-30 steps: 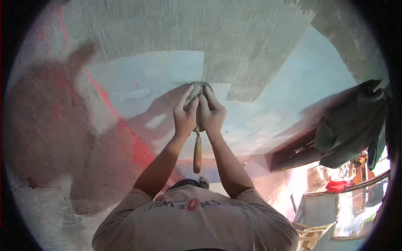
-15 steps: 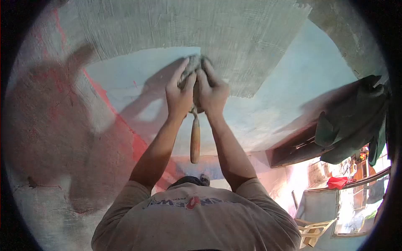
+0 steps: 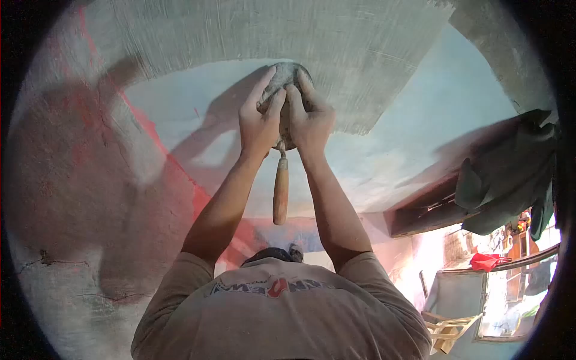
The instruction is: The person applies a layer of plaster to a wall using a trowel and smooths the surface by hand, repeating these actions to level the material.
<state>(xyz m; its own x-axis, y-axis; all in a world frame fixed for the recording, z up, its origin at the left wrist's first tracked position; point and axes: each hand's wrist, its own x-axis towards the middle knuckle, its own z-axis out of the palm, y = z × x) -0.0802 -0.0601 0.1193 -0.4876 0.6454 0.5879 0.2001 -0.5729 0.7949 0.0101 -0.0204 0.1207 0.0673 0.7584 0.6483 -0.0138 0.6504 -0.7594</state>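
A trowel (image 3: 281,192) with a worn wooden handle hangs between my forearms, its handle end pointing back toward me and no hand around it. Its blade end runs up between my palms, where grey wet mortar (image 3: 287,73) forms a rounded mass. My left hand (image 3: 260,123) grips the left side of this mass, thumb on the near face and fingers along its edge. From the other side, my right hand (image 3: 313,123) clasps it the same way, the two thumbs close together. How much of the blade lies under the mortar is hidden.
Fresh grey plaster (image 3: 288,33) with comb-like streaks covers the far part of the pale blue surface (image 3: 414,114). Red paint (image 3: 192,192) and cracks mark the left wall. At right are a dark draped cloth (image 3: 510,174), a red cloth (image 3: 487,261) and a plastic chair (image 3: 453,330).
Both hands have shifted slightly up in view, carrying the trowel and mortar along. The fingertips have spread a little, so more of the mortar's top shows.
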